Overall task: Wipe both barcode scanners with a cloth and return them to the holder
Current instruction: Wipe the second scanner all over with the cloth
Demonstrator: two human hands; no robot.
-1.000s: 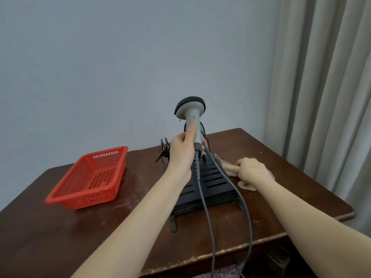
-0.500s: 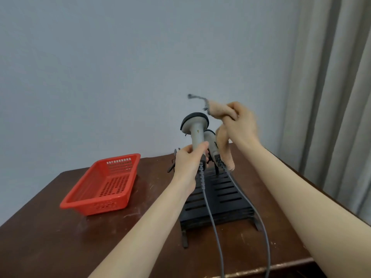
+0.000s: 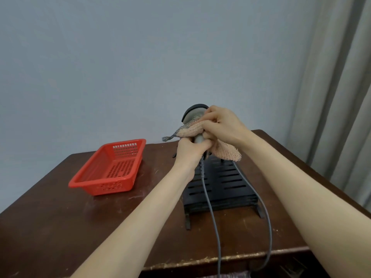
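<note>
1. The left hand [image 3: 190,151] holds the scanner [image 3: 194,114] upright by its handle. Its fingers are curled round the handle, so the grip is closed tight on it.
2. The right hand [image 3: 222,125] has its grip closed on the cloth [image 3: 226,152]. Its curled fingers press the cloth against the scanner's neck, just above the left hand.
3. The cloth is a pinkish mesh with a dark checked edge. It wraps the neck; one corner sticks out to the left, and the other end hangs down to the right of the left hand.
4. The scanner is grey with a dark rim on its head, which shows above the cloth. It is raised above the holder [image 3: 226,183], not seated in it.
5. The holder is black and slotted. It stands on the worktop [image 3: 60,227], below and behind the hands.
6. A grey cable [image 3: 211,207] runs from the foot of the handle, down across the holder and over the worktop's near edge.
7. A second cable [image 3: 270,229] comes out from under the hanging cloth, passes the holder's right side and drops over the same edge. Its upper end is hidden by the cloth.
8. A red perforated basket [image 3: 108,187] sits on the worktop to the left of the holder, apart from it.
9. A plain wall [image 3: 140,57] stands behind, with a curtain [image 3: 341,97] on the right.
</note>
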